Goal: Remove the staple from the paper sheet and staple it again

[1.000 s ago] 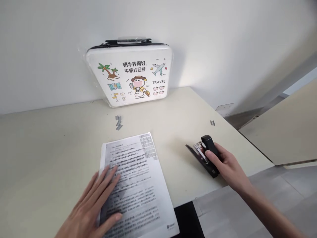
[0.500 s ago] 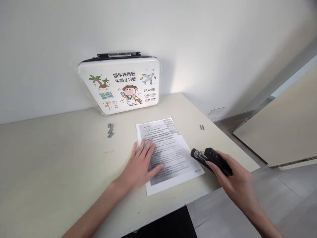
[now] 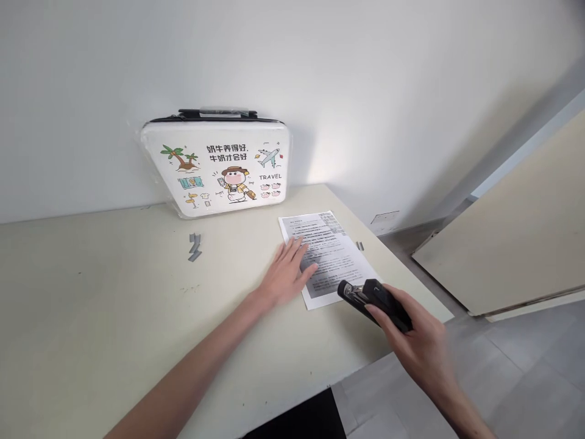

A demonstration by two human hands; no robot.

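Observation:
Printed paper (image 3: 338, 262) lies on the table; whether it is one sheet or a stack I cannot tell. Flat on its left side rests my left hand (image 3: 287, 271), fingers spread, covering part of the text. My right hand (image 3: 414, 326) is wrapped round a black stapler (image 3: 379, 299), whose front end points left over the paper's near right corner. The stapler's jaws are slightly apart at the front, with no paper seen between them.
A white case (image 3: 219, 167) with cartoon prints, in clear plastic, leans on the wall. Grey staple strips (image 3: 194, 247) lie left on the table (image 3: 114, 305), and a small staple piece (image 3: 360, 246) is by the paper's right edge. A pale panel (image 3: 512, 244) stands at right.
My left hand has slid the paper away from me and to the right across the table. The stapler stays in my right hand, now nearer the paper. The view has shifted slightly.

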